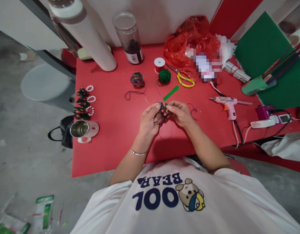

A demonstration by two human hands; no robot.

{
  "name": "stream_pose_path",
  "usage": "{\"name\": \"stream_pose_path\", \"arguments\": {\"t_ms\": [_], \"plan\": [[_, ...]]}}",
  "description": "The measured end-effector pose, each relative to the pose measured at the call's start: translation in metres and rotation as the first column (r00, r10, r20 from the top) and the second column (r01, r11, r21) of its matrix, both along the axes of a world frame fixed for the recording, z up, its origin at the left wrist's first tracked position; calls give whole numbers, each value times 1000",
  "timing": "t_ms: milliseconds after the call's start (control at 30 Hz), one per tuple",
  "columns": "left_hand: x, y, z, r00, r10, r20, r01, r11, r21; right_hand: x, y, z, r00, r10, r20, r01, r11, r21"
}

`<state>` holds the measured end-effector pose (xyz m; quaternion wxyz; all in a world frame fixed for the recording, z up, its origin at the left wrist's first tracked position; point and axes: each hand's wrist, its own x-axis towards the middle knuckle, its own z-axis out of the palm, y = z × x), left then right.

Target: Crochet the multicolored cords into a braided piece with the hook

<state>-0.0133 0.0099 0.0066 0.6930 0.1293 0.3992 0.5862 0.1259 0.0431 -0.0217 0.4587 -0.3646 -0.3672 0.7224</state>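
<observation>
Between my two hands is a small multicoloured crocheted piece [164, 110], dark with orange and pink strands. My left hand [151, 117] pinches its left side, fingers curled under it. From the other side, my right hand [179, 112] grips the edge with thumb and forefinger. Just beyond the fingertips lies a green-handled crochet hook [171, 93], its handle on the table. A ball of multicoloured yarn [137, 79] sits farther up on the left, with a loose strand trailing toward my hands. Beside it are a green yarn ball [164, 76] and a red thread spool [159, 65].
Yellow-handled scissors [185, 80] lie beyond the hook. A pink glue gun [229, 105] and a power strip [267, 122] with cables occupy the right. At the left edge stand a steel mug [85, 130] and several beaded yarn pieces [82, 103]. A tall white flask [91, 39] and a jar [130, 39] stand behind.
</observation>
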Motion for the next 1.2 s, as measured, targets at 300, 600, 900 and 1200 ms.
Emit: {"name": "stream_pose_path", "arguments": {"t_ms": [300, 600, 900, 1200], "plan": [[0, 0, -2, 1000, 12, -26, -12, 1000, 13, 1, 0, -1, 1000, -2, 28, 2, 1000, 17], [1, 0, -4, 999, 33, -19, -33, 999, 25, 1, 0, -2, 999, -12, 42, 11, 1000, 14], [2, 0, 6, 999, 24, -38, -25, 999, -34, 2, -1, 1, 999, -4, 39, 3, 999, 36], [0, 0, 5, 1000, 10, -20, -10, 1000, -28, 3, -1, 0, 1000, 18, 7, -19, 998, 53]]}}
